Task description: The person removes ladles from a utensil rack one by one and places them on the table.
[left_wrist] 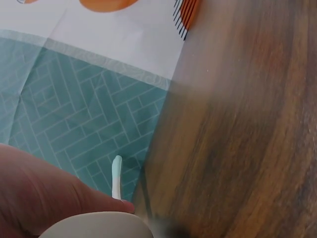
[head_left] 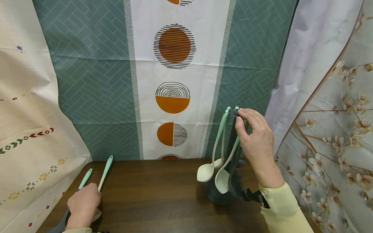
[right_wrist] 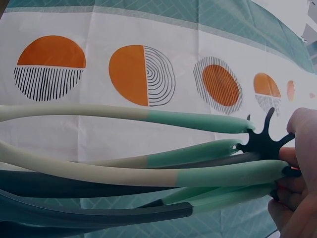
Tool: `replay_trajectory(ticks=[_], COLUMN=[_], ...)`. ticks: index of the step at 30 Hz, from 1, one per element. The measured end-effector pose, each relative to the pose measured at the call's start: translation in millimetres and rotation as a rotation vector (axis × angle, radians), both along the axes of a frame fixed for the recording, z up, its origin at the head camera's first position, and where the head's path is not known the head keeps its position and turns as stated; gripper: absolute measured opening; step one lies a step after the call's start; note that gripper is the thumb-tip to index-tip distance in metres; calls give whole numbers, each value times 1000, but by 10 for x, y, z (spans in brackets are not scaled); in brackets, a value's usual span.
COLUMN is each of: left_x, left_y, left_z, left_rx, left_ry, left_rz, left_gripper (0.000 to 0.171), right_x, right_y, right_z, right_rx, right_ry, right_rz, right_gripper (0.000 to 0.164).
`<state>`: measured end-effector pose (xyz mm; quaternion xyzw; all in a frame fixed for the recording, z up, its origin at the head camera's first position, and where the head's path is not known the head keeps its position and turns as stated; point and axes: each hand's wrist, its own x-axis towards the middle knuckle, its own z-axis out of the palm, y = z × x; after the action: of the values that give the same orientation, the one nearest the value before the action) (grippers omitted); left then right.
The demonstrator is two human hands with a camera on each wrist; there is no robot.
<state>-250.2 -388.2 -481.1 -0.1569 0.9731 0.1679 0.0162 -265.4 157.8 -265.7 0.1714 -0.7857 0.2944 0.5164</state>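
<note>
At the table's front left, my left hand (head_left: 84, 200) grips a cream kitchen utensil with a mint handle (head_left: 106, 171); its cream head (left_wrist: 99, 227) shows close up in the left wrist view. A dark grey utensil with a mint handle (head_left: 86, 178) runs beside and partly behind this hand. On the right stands a dark utensil rack (head_left: 220, 197) with a hooked top (right_wrist: 266, 141). My right hand (head_left: 257, 136) holds that top, thumb and fingers around one hook beside the mint handle ends. Cream spoons (head_left: 222, 181) and a dark ladle (head_left: 235, 186) hang there.
The brown wooden table (head_left: 157, 194) reaches back to a green and white patterned cloth (head_left: 96, 90). A floral cloth (head_left: 335, 136) hangs close to the right arm, and a cream cloth (head_left: 26, 129) drapes down the left side.
</note>
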Motion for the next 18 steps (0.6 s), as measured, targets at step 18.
replay_trajectory(ticks=[18], left_x=[-37], left_y=[-148], left_z=[-74], left_rx=[25], left_ry=[-46], left_rz=[-2], left_gripper=[21], right_x=[2], right_y=[28], right_z=[6], right_rx=[-2], right_ry=[-7], right_rz=[-8], right_gripper=[32])
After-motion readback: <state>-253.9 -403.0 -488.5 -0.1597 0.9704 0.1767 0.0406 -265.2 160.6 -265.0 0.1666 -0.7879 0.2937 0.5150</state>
